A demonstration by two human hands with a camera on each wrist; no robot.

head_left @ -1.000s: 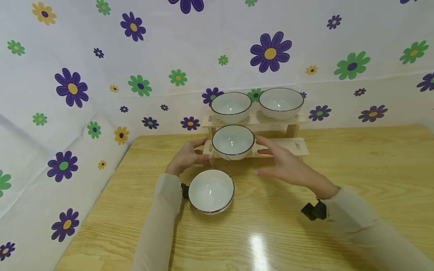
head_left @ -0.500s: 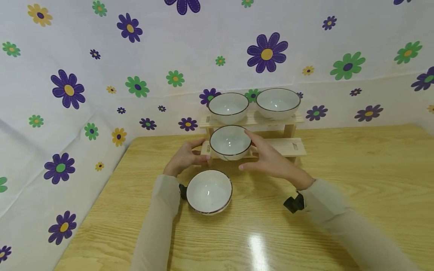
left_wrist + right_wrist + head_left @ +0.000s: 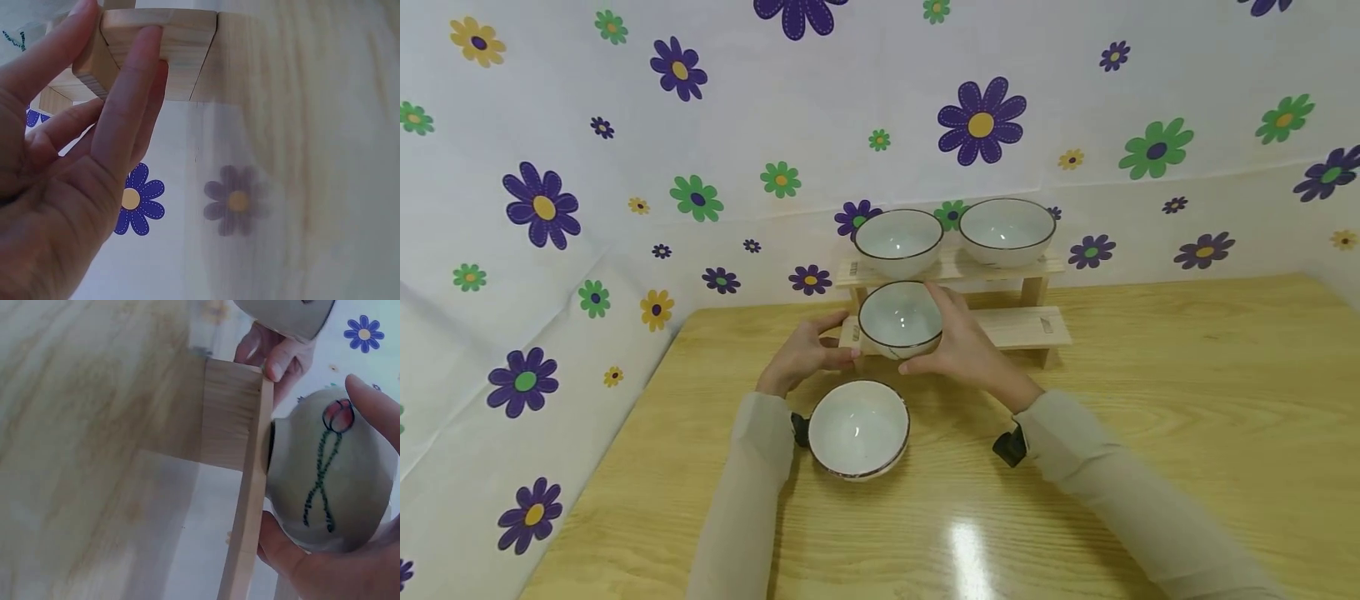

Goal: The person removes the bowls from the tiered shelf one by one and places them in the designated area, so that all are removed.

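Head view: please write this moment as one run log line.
right hand: grips bowl on lower shelf | left hand: holds shelf end | second bowl: on table

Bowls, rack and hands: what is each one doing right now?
Lower-shelf bowl: upright, empty, on the rack.
Top bowls: two, upright, empty.
Table bowl: upright, empty.
Wooden rack: standing.
Right hand: cups lower-shelf bowl.
Left hand: grips the rack's end.

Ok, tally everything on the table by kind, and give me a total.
White ceramic bowls with dark rims: 4 (two on the top shelf, one on the lower shelf, one on the table)
Two-tier pale wooden rack: 1
Total: 5
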